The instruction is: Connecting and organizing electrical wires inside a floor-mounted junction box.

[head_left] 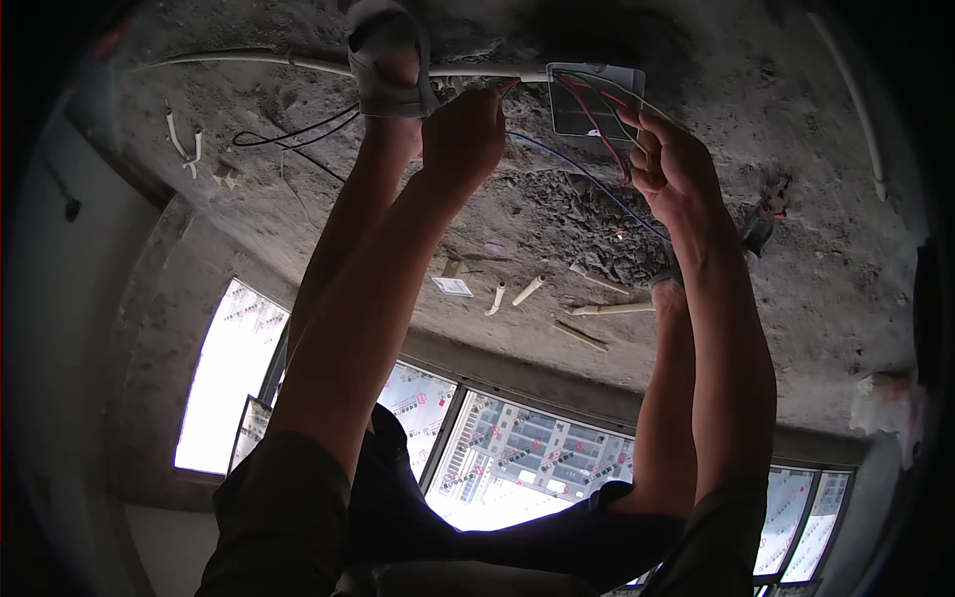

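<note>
My left hand [466, 139] is closed beside the end of a pale conduit [535, 74]. A bit of red wire shows at its fingertips, and a blue wire [582, 171] runs away from near it. My right hand [674, 164] has its fingers closed around several thin electrical wires [600, 117], red, green and yellowish. They arch over a square grey-framed panel or box [587, 123] lying on the rough floor between my hands. The far ends of the wires are hidden by my fingers.
My slippered foot [393, 75] stands across the conduit at left. A black cable [288, 137] loops nearby. Stubs of pale pipe [529, 291], rubble [587, 224] and pliers-like tool [766, 219] lie about the bare concrete. Windows [532, 458] line the lower edge.
</note>
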Tool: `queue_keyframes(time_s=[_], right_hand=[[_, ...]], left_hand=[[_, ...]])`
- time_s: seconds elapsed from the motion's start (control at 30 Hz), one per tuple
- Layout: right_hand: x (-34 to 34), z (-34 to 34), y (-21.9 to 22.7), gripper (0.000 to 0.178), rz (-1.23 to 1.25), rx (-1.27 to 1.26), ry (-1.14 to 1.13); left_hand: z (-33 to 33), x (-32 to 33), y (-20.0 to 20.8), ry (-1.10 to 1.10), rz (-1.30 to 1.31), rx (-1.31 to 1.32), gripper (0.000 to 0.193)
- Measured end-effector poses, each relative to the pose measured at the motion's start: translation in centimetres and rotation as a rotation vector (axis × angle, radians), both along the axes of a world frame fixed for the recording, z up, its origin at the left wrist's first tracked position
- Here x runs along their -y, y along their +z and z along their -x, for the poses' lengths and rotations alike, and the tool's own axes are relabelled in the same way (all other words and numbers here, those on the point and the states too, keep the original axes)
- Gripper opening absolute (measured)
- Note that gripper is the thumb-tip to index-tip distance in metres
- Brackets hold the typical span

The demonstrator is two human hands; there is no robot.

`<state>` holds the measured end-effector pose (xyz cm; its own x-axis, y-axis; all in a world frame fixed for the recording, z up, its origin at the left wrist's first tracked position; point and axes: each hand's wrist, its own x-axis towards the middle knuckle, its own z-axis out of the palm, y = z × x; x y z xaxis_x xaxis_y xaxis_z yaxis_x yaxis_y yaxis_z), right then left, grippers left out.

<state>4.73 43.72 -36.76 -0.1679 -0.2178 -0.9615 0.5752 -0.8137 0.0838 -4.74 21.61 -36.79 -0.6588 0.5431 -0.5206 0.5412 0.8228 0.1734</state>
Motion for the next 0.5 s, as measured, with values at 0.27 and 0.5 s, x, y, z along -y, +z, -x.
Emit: queue_keyframes(time_s=[0.27, 0.5], right_hand=[[-1.2, 0.9, -0.9, 0.026, 0.061, 0.051, -0.014], [-1.3, -0.1, -1.1, 0.027, 0.123, 0.006, -0.032]], left_hand=[[0.0, -0.2, -0.2, 0.113, 0.023, -0.048, 0.016], [1.0, 0.0, -0.6, -0.023, 0.040, 0.043, 0.016]])
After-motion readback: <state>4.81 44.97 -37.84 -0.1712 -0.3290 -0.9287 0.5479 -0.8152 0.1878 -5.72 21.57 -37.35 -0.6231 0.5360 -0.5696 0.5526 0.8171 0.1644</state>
